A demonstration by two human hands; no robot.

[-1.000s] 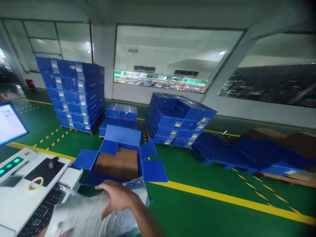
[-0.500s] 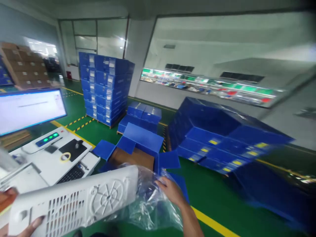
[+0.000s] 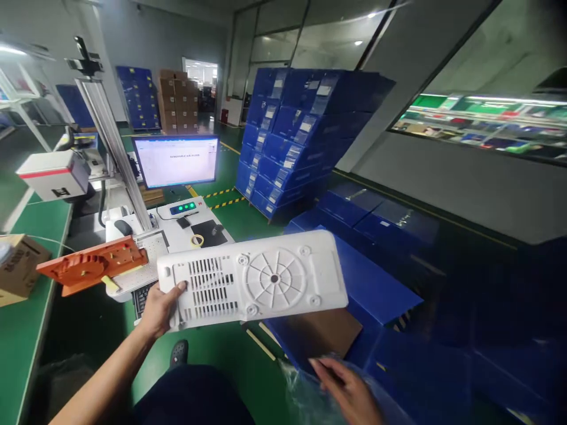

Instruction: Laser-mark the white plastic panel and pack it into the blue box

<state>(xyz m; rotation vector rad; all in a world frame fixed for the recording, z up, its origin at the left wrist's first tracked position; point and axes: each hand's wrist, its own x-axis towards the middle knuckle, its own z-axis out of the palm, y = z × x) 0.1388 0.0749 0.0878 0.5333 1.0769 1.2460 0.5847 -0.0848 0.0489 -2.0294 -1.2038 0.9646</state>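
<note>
A: The fingers (image 3: 179, 287) of the left hand (image 3: 162, 307) are clamped on the near left end of the white vented panel (image 3: 252, 280); the thumb shows on top, the rest hide beneath.

B: And the panel itself?

A: Held flat in the air, above the green floor and the open blue box (image 3: 354, 307), right of the orange fixture (image 3: 91, 265) on the white workstation (image 3: 177, 233).

B: The right hand (image 3: 348, 389)?

A: Low, near right, fingers spread loosely on a clear plastic bag (image 3: 305, 395); blur makes it hard to say whether they pinch it. The bag is cut off by the bottom edge.

B: Anything else unclear?

A: The monitor (image 3: 176, 160) text is unreadable; the blue boxes on the far right melt into shadow.
</note>
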